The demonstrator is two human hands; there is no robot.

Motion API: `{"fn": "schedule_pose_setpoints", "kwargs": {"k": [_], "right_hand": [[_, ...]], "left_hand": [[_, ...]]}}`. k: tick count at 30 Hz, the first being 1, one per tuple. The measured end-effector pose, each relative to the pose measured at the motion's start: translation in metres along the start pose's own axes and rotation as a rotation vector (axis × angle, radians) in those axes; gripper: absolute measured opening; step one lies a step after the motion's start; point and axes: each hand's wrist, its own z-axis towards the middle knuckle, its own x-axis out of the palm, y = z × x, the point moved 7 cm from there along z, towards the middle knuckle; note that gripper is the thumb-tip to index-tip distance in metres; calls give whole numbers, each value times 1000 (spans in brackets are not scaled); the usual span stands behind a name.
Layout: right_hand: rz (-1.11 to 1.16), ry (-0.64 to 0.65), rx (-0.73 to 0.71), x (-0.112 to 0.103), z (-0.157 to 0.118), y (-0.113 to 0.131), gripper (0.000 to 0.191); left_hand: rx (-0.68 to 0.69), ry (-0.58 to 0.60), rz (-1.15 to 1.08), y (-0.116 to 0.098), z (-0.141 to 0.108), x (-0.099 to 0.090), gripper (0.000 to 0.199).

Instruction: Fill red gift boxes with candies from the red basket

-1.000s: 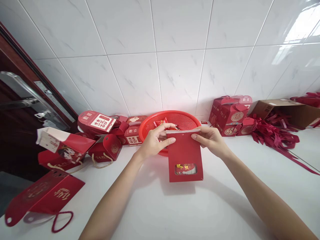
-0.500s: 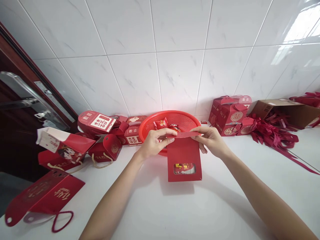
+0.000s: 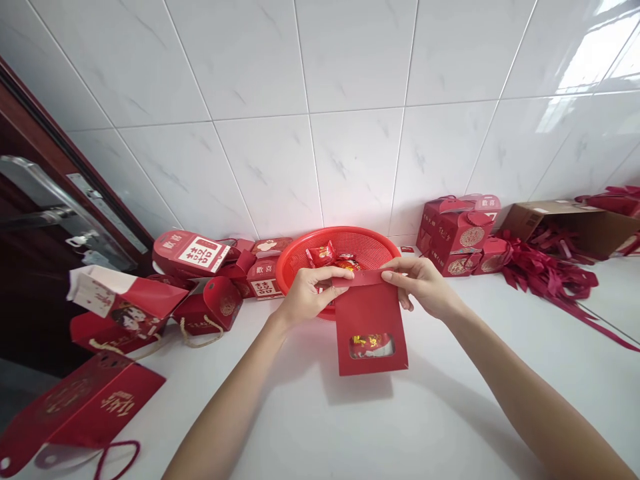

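Between both hands hangs a red paper gift box (image 3: 371, 310), its flat side facing me and a little above the white table. Shiny wrapped sweets show through the oval window near its bottom. My left hand (image 3: 311, 291) pinches the folded top flap at its left end. At the right end, my right hand (image 3: 421, 283) grips the same flap between thumb and fingers. Behind the box stands a red plastic basket (image 3: 370, 239) with wrapped candies (image 3: 321, 255) in it; the box and hands hide part of its front.
Several red gift boxes (image 3: 127, 303) with cord handles stand at left, near a door handle (image 3: 37, 213). Stacked red boxes (image 3: 457, 233) stand at right, beside dark red ribbons (image 3: 543, 277) and an open cardboard box (image 3: 580, 223). A tiled wall (image 3: 357, 160) rises behind.
The top flap, seen nearly edge-on before, now lies folded flatter against the box front. Both hands keep their hold, and the view has shifted slightly.
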Motion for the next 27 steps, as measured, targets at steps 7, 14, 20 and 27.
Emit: {"fn": "schedule_pose_setpoints", "kwargs": {"k": [7,14,20,27], "right_hand": [[-48,-38,7,-7,-5,3,37],[-96,-33,16,-11,-6,4,39],[-128,-33,3,-21,-5,8,38],[-215,-443,-178,-108,-41,60,37]], "left_hand": [[-59,93,-81,0,-3,7,30],[-128,59,-115,11,-1,14,42],[-178,135,-187,17,-4,26,50],[-265,206,-214,28,-4,30,58]]}}
